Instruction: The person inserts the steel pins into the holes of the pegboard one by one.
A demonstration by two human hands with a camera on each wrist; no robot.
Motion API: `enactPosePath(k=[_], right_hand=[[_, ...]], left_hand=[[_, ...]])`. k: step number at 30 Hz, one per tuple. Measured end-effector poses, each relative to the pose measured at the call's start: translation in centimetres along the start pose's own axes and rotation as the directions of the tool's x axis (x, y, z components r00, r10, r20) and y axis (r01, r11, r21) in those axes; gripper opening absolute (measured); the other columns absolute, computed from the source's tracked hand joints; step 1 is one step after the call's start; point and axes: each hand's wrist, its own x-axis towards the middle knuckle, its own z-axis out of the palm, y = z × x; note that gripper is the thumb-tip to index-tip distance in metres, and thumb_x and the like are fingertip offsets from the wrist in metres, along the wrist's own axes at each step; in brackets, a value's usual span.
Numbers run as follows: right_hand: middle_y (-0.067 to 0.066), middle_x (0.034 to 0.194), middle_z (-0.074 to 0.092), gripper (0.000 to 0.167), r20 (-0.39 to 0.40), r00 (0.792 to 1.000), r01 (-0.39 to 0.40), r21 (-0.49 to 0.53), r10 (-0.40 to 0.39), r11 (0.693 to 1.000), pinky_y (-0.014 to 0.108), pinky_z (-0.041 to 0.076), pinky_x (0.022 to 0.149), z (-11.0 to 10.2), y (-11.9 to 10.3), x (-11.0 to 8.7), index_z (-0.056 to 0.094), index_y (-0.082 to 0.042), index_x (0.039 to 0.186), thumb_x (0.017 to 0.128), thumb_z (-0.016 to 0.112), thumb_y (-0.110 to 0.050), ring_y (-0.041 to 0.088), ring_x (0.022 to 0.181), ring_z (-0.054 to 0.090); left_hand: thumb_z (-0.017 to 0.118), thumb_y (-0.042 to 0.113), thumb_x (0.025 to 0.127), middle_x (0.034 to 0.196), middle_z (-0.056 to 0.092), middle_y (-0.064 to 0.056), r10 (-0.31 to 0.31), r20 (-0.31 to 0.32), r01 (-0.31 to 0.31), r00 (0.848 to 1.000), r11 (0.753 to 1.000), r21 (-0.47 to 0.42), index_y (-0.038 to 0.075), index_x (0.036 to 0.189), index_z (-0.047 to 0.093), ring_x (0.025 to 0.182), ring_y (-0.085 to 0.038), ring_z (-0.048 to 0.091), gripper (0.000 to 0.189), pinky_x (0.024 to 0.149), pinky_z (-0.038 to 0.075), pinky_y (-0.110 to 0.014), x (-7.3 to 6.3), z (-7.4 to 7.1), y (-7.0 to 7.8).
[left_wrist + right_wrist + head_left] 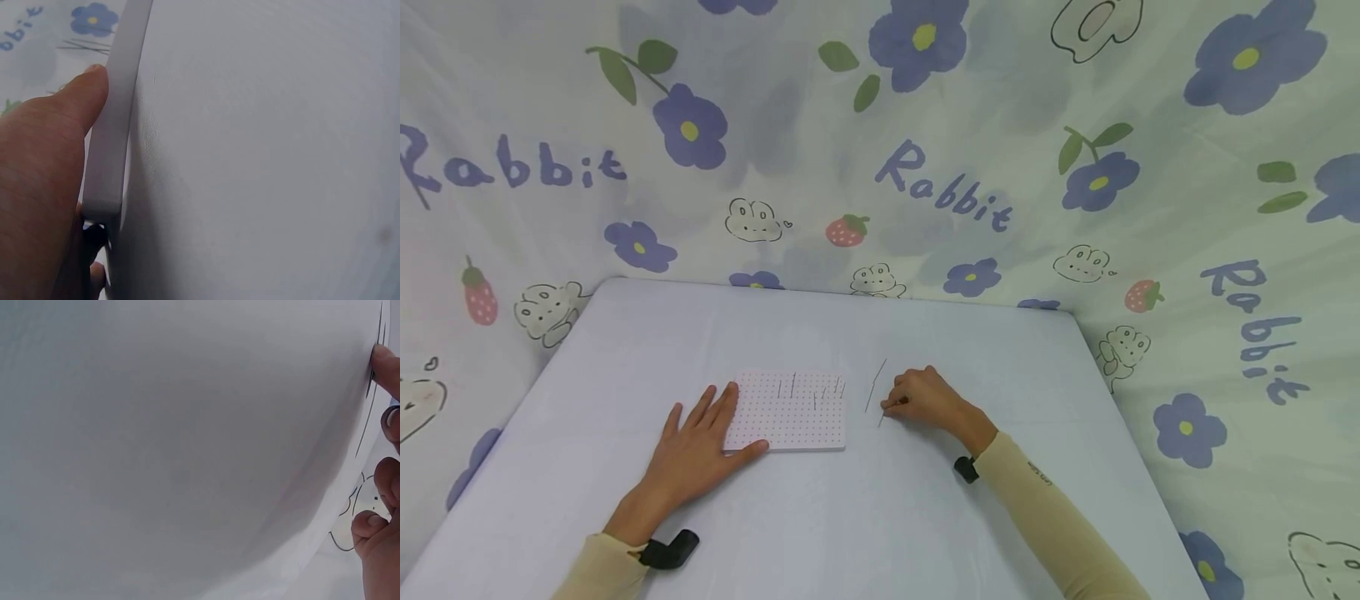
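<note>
A white board (775, 429) with a grid of small holes lies flat on the table. Several thin dark sticks (815, 401) stand up from its right and upper parts. My left hand (688, 458) rests spread at the board's left side, its thumb along the front edge; the left wrist view has that thumb (87, 97) against the board's side (112, 150). To the right of the board, my right hand (928, 400) pinches a thin dark stick (882, 419) between thumb and forefinger, close over the table. In the right wrist view, this stick (370, 386) shows below the fingertip.
More thin dark sticks (875, 387) lie on the white tabletop (820, 517), just left of the right hand. A cloth (805, 158) printed with flowers and rabbits hangs behind and beside the table. A black wrist device (672, 550) sits on the left wrist.
</note>
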Motion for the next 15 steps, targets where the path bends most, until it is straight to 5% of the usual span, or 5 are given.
enactPosePath(k=[6,15], right_hand=[[-0.022,0.081,0.068,0.009,-0.007,1.000,0.031,-0.026,-0.031,0.999,0.027,0.041,0.078,-0.25,-0.57,-0.35,0.082,-0.028,0.096,0.090,0.077,-0.031,0.000,0.075,0.050],[-0.018,0.069,0.049,0.007,-0.038,0.993,0.106,-0.103,-0.110,0.989,0.024,0.034,0.070,0.01,-0.98,-0.44,0.076,-0.025,0.083,0.089,0.075,-0.024,0.003,0.070,0.045]], left_hand=[[0.048,0.080,0.088,0.163,0.027,-0.020,0.000,0.000,0.000,1.000,1.000,0.002,0.001,0.160,0.015,0.153,-0.040,0.016,0.112,0.115,0.003,-0.071,0.08,0.04,-0.04],[0.049,0.080,0.087,0.164,0.027,-0.019,-0.007,0.001,0.007,1.000,1.000,-0.007,0.002,0.160,0.017,0.153,-0.040,0.016,0.112,0.116,0.003,-0.070,0.02,0.07,0.02]])
